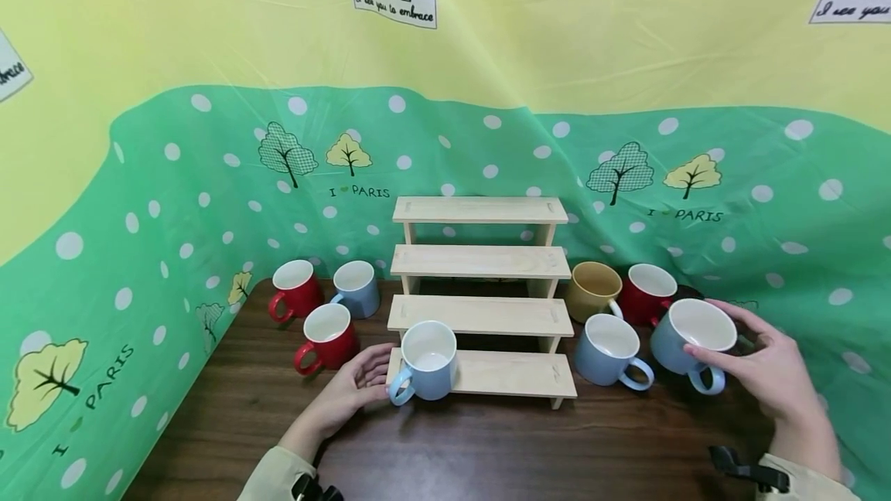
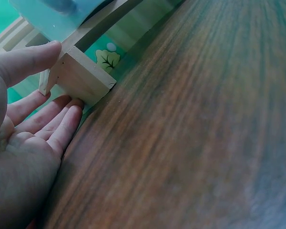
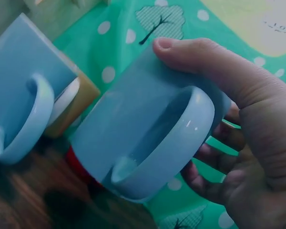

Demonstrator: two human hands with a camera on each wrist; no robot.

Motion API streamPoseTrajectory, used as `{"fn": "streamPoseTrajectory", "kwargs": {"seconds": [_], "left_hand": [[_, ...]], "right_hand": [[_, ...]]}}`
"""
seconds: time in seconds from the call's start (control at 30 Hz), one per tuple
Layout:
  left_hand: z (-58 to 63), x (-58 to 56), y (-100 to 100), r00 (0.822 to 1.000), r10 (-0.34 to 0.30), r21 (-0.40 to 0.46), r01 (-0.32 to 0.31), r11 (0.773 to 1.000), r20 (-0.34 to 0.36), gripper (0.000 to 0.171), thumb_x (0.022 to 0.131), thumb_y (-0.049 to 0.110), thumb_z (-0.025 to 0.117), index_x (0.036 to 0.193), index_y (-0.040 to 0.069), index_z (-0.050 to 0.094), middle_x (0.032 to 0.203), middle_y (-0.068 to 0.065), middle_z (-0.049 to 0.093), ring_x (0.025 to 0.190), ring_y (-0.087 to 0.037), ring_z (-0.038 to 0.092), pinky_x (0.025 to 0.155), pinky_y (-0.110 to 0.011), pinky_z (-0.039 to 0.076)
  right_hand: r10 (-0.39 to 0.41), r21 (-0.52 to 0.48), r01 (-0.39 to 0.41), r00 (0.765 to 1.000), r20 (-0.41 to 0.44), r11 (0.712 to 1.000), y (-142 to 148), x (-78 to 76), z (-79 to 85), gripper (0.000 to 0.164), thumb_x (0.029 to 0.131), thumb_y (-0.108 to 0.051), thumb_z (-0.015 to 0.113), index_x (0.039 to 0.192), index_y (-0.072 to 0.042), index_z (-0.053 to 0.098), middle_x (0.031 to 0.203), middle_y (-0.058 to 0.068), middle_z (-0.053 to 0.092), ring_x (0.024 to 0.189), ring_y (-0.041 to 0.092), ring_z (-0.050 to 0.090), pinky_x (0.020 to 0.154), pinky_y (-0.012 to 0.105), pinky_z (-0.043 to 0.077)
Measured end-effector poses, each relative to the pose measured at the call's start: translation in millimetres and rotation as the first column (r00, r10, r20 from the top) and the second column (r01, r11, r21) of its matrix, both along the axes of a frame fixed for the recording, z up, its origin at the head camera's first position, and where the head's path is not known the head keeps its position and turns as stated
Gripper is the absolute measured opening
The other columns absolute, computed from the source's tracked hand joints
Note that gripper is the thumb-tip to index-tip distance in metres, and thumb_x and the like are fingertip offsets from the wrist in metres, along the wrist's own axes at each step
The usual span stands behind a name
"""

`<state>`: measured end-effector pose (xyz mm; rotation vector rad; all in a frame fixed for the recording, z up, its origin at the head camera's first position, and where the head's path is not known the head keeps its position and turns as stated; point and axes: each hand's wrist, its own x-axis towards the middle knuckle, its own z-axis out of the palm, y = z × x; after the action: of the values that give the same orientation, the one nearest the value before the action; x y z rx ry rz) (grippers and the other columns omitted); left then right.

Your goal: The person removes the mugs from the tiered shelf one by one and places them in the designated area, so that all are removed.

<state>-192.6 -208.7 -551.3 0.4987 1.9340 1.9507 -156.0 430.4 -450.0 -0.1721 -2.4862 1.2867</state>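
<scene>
My right hand (image 1: 769, 362) grips a light blue mug (image 1: 685, 335) with a white inside, thumb on the near side and fingers round the far side. In the right wrist view the thumb presses near this mug's rim, beside its handle (image 3: 181, 138). Another blue mug (image 1: 428, 358) stands at the left end of the lowest step of a wooden tiered rack (image 1: 511, 373). My left hand (image 1: 351, 389) is at that end of the rack, fingers loosely extended. In the left wrist view its thumb and fingertips are right at the wooden end panel (image 2: 81, 76).
On the left stand two red mugs (image 1: 330, 339) and a blue mug (image 1: 356, 288). Right of the rack are a mustard mug (image 1: 592, 292), a blue mug (image 1: 605, 350) and a red mug (image 1: 647, 292). A dark wood table (image 1: 445, 454) lies before a patterned cloth (image 1: 473, 145).
</scene>
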Motion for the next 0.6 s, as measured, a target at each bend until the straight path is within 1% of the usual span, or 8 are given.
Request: {"fn": "streamPoseTrajectory", "kwargs": {"seconds": [0.1, 0.17, 0.27, 0.37, 0.4, 0.47, 0.53, 0.6], "left_hand": [[0.2, 0.5, -0.3, 1.0, -0.001, 0.003, 0.001, 1.0, -0.004, 0.076, 0.102, 0.009, 0.076, 0.164, -0.004, 0.036, 0.16, -0.027, 0.05, 0.142, -0.03, 0.056, 0.113, -0.025, 0.049], [0.7, 0.6, -0.3, 1.0, -0.002, 0.003, 0.002, 1.0, -0.002, 0.076, 0.102, 0.01, 0.076, 0.165, -0.004, 0.036, 0.161, -0.027, 0.05, 0.142, -0.029, 0.056, 0.113, -0.025, 0.049], [0.9, 0.5, -0.4, 1.0, -0.005, 0.001, 0.005, 1.0, -0.002, 0.076, 0.102, 0.01, 0.076, 0.165, -0.004, 0.035, 0.161, -0.027, 0.049, 0.142, -0.03, 0.056, 0.113, -0.024, 0.049], [0.8, 0.3, -0.7, 1.0, -0.005, -0.001, 0.005, 1.0, -0.002, 0.077, 0.102, 0.009, 0.076, 0.165, -0.004, 0.035, 0.161, -0.028, 0.049, 0.143, -0.031, 0.055, 0.114, -0.024, 0.049], [0.7, 0.4, -0.9, 1.0, -0.006, -0.001, 0.006, 1.0, -0.003, 0.077, 0.102, 0.009, 0.076, 0.165, -0.005, 0.035, 0.161, -0.028, 0.049, 0.143, -0.031, 0.055, 0.114, -0.024, 0.049], [0.5, 0.4, -1.0, 1.0, -0.006, -0.002, 0.006, 1.0, -0.004, 0.077, 0.102, 0.009, 0.076, 0.165, -0.005, 0.034, 0.161, -0.028, 0.048, 0.144, -0.031, 0.055, 0.114, -0.024, 0.049], [0.4, 0.4, -1.0, 1.0, -0.006, -0.001, 0.006, 1.0, -0.005, 0.077, 0.102, 0.009, 0.076, 0.165, -0.005, 0.035, 0.161, -0.028, 0.048, 0.143, -0.031, 0.055, 0.114, -0.024, 0.049], [0.3, 0.2, -0.9, 1.0, -0.007, 0.0, 0.007, 1.0, -0.005, 0.077, 0.102, 0.009, 0.076, 0.165, -0.005, 0.035, 0.161, -0.028, 0.048, 0.143, -0.03, 0.055, 0.114, -0.024, 0.049]], "right_hand": [[-0.001, 0.057, -0.002, 0.999, 0.045, 0.998, 1.8, -3.5, -9.0, 0.08, 0.086, -0.022, 0.097, 0.157, -0.016, 0.059, 0.123, -0.027, 0.052, 0.108, -0.001, 0.044, 0.082, 0.026, 0.04], [-0.011, 0.069, 0.005, 0.997, 0.081, 0.998, 2.8, -5.2, -14.0, 0.081, 0.088, -0.028, 0.096, 0.158, -0.015, 0.058, 0.124, -0.022, 0.052, 0.107, 0.0, 0.043, 0.081, 0.029, 0.04], [-0.013, 0.045, 0.009, 0.996, 0.09, 0.999, 5.1, -6.6, -21.4, 0.081, 0.088, -0.028, 0.095, 0.158, -0.014, 0.057, 0.121, -0.023, 0.054, 0.103, 0.0, 0.047, 0.078, 0.022, 0.043], [-0.006, 0.001, 0.006, 0.998, 0.069, 1.0, 7.4, -8.0, -29.3, 0.078, 0.088, -0.022, 0.096, 0.157, -0.016, 0.059, 0.113, -0.032, 0.055, 0.099, -0.003, 0.051, 0.075, 0.013, 0.045], [-0.005, -0.012, 0.006, 0.998, 0.067, 1.0, 8.0, -8.7, -31.9, 0.078, 0.088, -0.021, 0.096, 0.156, -0.017, 0.06, 0.111, -0.034, 0.055, 0.097, -0.004, 0.053, 0.075, 0.012, 0.046], [-0.016, -0.019, 0.017, 0.997, 0.072, 1.0, 8.7, -10.1, -36.6, 0.077, 0.087, -0.021, 0.096, 0.156, -0.017, 0.061, 0.11, -0.033, 0.055, 0.096, -0.004, 0.053, 0.074, 0.012, 0.047], [-0.031, -0.017, 0.033, 0.995, 0.095, 0.999, 8.8, -11.5, -40.4, 0.078, 0.088, -0.025, 0.096, 0.156, -0.017, 0.06, 0.113, -0.028, 0.056, 0.097, -0.002, 0.052, 0.074, 0.014, 0.046], [-0.048, -0.012, 0.05, 0.991, 0.123, 0.999, 8.6, -12.9, -42.9, 0.079, 0.088, -0.029, 0.095, 0.157, -0.016, 0.058, 0.121, -0.014, 0.058, 0.098, 0.003, 0.049, 0.074, 0.016, 0.046]]}}
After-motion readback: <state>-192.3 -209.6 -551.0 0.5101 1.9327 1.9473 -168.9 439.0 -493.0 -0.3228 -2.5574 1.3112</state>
